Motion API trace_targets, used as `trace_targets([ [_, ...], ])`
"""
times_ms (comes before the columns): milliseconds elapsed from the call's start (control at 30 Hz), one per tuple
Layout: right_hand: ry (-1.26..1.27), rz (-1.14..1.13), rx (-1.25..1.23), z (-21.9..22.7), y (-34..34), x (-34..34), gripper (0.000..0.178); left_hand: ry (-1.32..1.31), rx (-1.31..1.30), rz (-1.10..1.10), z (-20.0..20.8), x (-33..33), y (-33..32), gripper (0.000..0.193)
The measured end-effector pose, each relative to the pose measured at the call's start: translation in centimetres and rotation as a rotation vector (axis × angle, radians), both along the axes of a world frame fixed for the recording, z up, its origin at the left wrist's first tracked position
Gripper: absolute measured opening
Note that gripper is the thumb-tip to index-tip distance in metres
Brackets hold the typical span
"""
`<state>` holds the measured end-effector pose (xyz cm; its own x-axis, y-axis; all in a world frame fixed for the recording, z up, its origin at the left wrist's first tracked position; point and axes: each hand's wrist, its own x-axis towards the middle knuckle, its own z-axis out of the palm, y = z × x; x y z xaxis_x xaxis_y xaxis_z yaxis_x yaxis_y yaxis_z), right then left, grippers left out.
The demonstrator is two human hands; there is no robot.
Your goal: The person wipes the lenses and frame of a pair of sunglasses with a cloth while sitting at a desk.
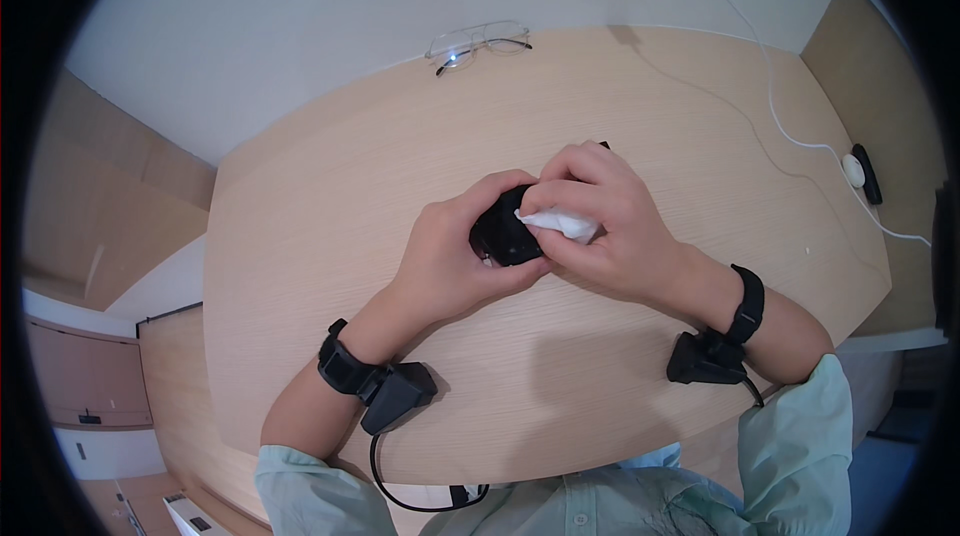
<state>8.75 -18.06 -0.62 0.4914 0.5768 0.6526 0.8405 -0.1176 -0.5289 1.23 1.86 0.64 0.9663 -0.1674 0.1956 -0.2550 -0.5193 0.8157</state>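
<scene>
Shirt (pixel 580 514) nearest; left hand (pixel 448 244) grips black object (pixel 503 233) between hands, right hand (pixel 622 221) pinches tissue (pixel 567 225).

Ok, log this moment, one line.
left hand: grips black object; right hand: pinches white wad at its right side; glasses: on table

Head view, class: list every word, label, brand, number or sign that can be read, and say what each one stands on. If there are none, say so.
None can be read anywhere in the view.
Black object in the left hand: any marks are too small to make out.
White tissue in the right hand: no print shows.
Black wrist devices: no legible lettering.
</scene>
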Motion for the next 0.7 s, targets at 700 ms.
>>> trace_targets([
  [700,-0.091,-0.056,-0.080,0.2,-0.4,0.0,0.014,-0.008,0.001,-0.004,-0.1,0.0,0.1,0.069],
])
